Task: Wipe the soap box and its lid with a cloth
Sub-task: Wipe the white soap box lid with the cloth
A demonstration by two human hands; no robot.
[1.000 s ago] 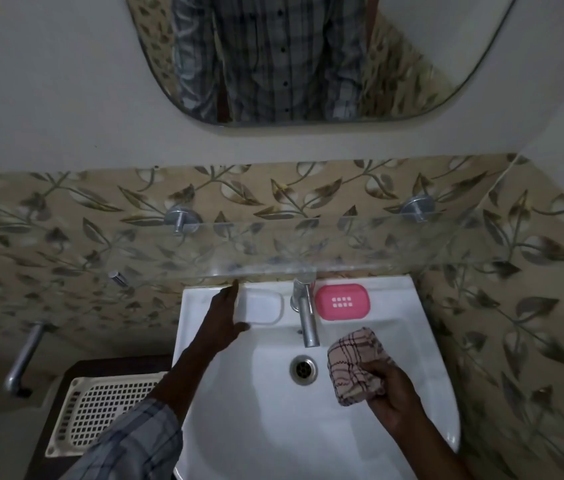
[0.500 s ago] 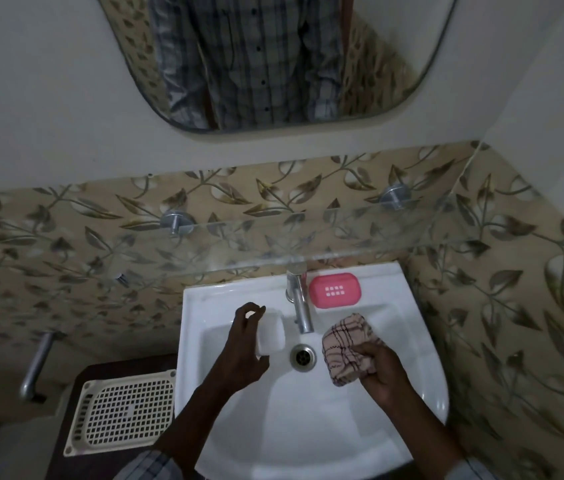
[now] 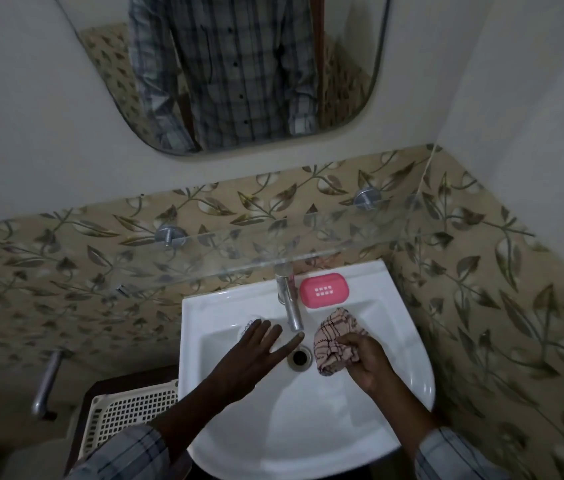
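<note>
The pink soap box (image 3: 324, 290) sits on the back ledge of the white basin (image 3: 412, 344), right of the tap (image 3: 290, 304). Over the basin's left side, my left hand (image 3: 249, 365) lies back-up with its fingers spread across the clear lid (image 3: 246, 328). Only the lid's far edge shows past my fingertips. My right hand (image 3: 367, 363) grips a bunched checked cloth (image 3: 334, 341) over the basin, right of the drain (image 3: 299, 356). The cloth and the lid are apart.
A glass shelf (image 3: 273, 252) juts out above the tap and the basin's back edge. A cream mesh basket (image 3: 128, 414) rests on a dark stand at the left. A metal bar (image 3: 45, 382) sticks out of the tiled wall. A mirror (image 3: 239, 74) hangs above.
My left hand took the clear lid off the back-left ledge and brought it over the basin; its fingers are now spread flat. My right hand with the cloth has stayed near the drain.
</note>
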